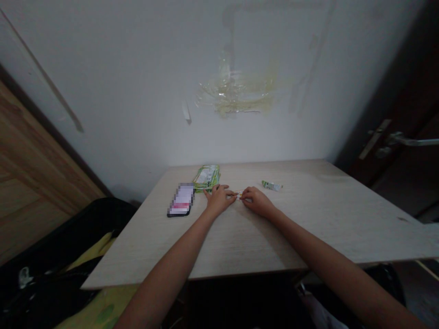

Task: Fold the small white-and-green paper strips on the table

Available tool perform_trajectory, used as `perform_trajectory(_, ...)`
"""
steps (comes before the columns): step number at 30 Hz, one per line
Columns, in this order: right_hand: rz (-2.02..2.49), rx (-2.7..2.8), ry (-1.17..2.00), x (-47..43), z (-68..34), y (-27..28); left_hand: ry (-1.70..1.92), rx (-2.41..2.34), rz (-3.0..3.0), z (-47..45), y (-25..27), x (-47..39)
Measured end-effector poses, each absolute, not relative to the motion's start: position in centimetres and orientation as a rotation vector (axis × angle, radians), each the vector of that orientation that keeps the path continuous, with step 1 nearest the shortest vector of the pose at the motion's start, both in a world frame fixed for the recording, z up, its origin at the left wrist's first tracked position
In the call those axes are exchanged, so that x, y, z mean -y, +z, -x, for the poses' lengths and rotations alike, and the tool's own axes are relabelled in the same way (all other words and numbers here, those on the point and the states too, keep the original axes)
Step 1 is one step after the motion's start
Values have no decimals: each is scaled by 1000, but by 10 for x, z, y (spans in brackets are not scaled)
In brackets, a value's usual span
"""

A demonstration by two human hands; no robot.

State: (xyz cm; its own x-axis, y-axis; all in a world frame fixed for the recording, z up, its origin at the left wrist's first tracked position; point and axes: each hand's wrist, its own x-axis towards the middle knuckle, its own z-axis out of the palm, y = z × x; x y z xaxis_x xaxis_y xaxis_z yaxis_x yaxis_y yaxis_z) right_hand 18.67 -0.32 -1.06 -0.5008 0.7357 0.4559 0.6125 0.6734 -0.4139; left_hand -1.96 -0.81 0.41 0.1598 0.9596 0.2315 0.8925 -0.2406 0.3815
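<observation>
Both my hands meet over the middle of the table at a small white piece with yellow marks (239, 195), too small to name. My left hand (218, 199) reaches its left side with the fingertips, the other fingers partly spread near the packets. My right hand (258, 201) pinches its right side with curled fingers. Just behind my left hand lies a stack of flat green-and-white packets (206, 176). To the right, apart from my right hand, lies a narrow green-and-white packet or tube (272, 185).
A phone with a lit, blurred screen (181, 199) lies left of my left hand on the pale wooden table (308, 224). Behind the table rises a wall (144, 91) with peeling tape. A dark door with a metal handle (411, 139) stands at the right.
</observation>
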Motion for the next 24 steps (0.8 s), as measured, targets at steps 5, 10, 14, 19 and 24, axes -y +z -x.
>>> perform_trajectory(5, 1002, 2285, 300, 3, -190, -14, 655, -1856, -2279, 17, 5, 9)
perform_trajectory(10, 1035, 2306, 285, 5, -190, -12, 646, -1868, -2283, 15, 4, 10)
perform_trajectory(14, 1080, 2346, 245, 9, -189, -7, 652, -1894, -2294, 14, 3, 10)
perform_trajectory(19, 1113, 2416, 195, 12, -189, -2, 607, -1914, -2299, 12, 3, 12)
perform_trajectory(24, 1140, 2454, 149, 14, -189, 1, 565, -1983, -2283, 11, 3, 13)
